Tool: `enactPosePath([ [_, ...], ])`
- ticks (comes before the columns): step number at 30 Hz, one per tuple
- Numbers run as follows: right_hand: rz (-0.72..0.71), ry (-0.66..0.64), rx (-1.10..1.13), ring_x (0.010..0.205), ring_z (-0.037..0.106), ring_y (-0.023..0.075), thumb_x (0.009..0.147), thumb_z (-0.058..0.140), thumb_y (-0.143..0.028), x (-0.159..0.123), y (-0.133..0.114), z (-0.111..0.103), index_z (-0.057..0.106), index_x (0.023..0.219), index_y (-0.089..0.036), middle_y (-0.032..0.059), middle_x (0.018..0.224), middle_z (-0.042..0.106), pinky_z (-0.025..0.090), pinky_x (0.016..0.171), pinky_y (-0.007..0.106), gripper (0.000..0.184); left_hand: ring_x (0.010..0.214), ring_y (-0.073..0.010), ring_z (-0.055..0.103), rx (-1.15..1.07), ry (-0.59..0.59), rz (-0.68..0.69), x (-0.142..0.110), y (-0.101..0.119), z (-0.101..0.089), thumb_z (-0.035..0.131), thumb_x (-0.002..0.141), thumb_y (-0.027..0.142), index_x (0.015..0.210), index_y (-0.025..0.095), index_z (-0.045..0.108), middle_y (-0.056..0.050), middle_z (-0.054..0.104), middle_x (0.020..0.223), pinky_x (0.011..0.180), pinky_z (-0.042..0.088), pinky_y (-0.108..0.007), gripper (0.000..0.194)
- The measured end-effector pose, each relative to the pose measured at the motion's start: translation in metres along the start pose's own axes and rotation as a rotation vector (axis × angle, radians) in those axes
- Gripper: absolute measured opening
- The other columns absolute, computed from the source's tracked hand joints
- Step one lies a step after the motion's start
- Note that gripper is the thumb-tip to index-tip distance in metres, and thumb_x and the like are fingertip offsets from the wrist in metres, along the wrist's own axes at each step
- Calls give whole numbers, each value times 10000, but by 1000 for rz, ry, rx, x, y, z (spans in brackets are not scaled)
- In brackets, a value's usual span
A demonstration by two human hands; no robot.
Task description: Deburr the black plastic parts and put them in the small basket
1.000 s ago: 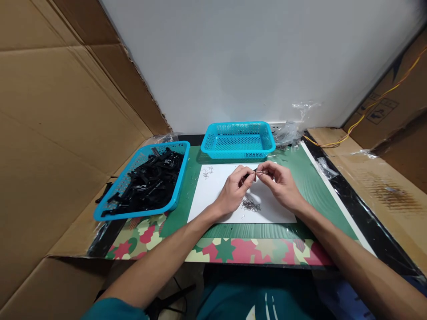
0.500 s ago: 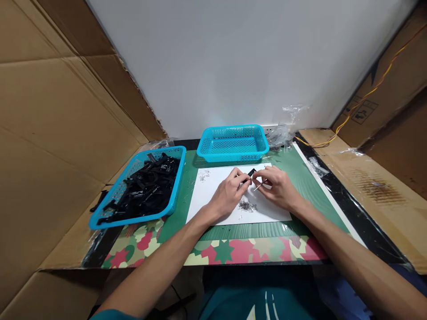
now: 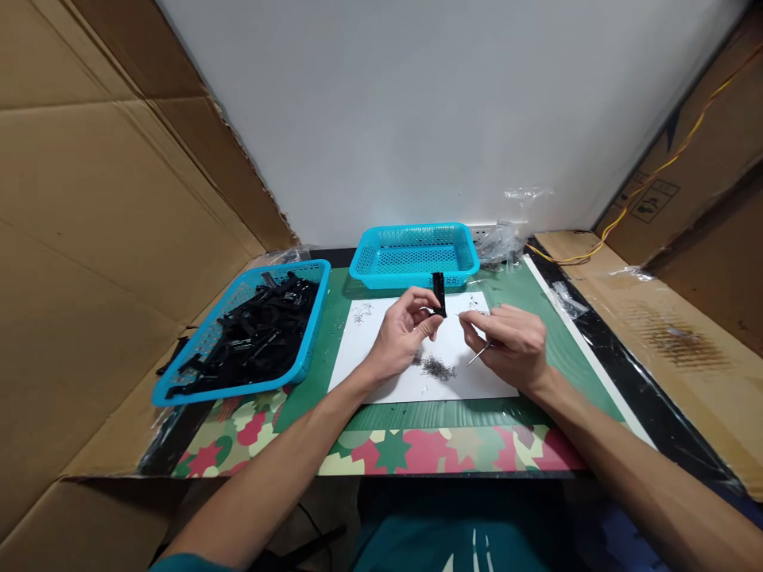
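My left hand (image 3: 400, 334) pinches a small black plastic part (image 3: 439, 292) and holds it upright above the white paper sheet (image 3: 381, 365). My right hand (image 3: 511, 345) is closed on thin metal tweezers (image 3: 480, 354), and its fingertips pinch a tiny item just right of the black part. A little heap of small metal springs (image 3: 437, 367) lies on the sheet between and below my hands. A smaller scatter of springs (image 3: 361, 313) sits at the sheet's far left corner.
A blue basket (image 3: 310, 330) full of black plastic parts (image 3: 256, 330) stands at the left. An empty blue basket (image 3: 413, 253) stands behind the sheet. The green mat (image 3: 536, 306) lies under them; cardboard walls rise on both sides, with clear plastic wrap (image 3: 506, 238) and a yellow wire (image 3: 572, 256) at the back right.
My left hand has lifted the black part and turned it upright. My right hand has drawn back to the right and down with the tweezers, so the hands are apart.
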State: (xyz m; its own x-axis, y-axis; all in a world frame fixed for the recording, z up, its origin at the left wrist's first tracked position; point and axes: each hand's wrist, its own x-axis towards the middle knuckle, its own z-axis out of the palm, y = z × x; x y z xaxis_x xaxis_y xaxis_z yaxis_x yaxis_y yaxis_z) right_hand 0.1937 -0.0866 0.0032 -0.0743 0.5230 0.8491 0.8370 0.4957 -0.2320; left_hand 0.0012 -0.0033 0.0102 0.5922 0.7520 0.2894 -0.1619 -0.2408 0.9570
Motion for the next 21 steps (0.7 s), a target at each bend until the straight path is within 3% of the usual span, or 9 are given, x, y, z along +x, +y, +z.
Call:
enactPosePath([
  [5,9,-68,31,470,365,127,972,611,-205,-1,1,-1,785,837,-259,-32,490,489,318,530,328,227,830,-150,666,18,6,-6,-2,1,1,897,808,431,1318,239,537,-45,701,996,735,557,-275,653],
  [10,-23,-111,37,473,371,125,977,587,-179,-1,3,-1,774,809,-261,-38,484,471,311,533,326,264,1010,-225,701,91,1,40,-3,-2,0,881,828,397,1290,194,729,-124,751,1201,901,582,-377,527],
  [17,-107,-111,54,475,399,121,986,583,-140,1,1,-4,783,906,-250,-47,488,519,307,536,329,242,1019,-219,687,155,-33,96,-3,0,-1,842,878,330,1292,261,779,-88,781,1181,896,553,-376,425],
  [21,-143,-144,17,481,388,127,997,590,-163,1,3,-6,780,931,-250,-47,494,518,290,549,344,219,911,-197,655,208,-10,94,-3,1,-2,856,861,343,1285,250,783,-93,789,1141,781,521,-352,440],
])
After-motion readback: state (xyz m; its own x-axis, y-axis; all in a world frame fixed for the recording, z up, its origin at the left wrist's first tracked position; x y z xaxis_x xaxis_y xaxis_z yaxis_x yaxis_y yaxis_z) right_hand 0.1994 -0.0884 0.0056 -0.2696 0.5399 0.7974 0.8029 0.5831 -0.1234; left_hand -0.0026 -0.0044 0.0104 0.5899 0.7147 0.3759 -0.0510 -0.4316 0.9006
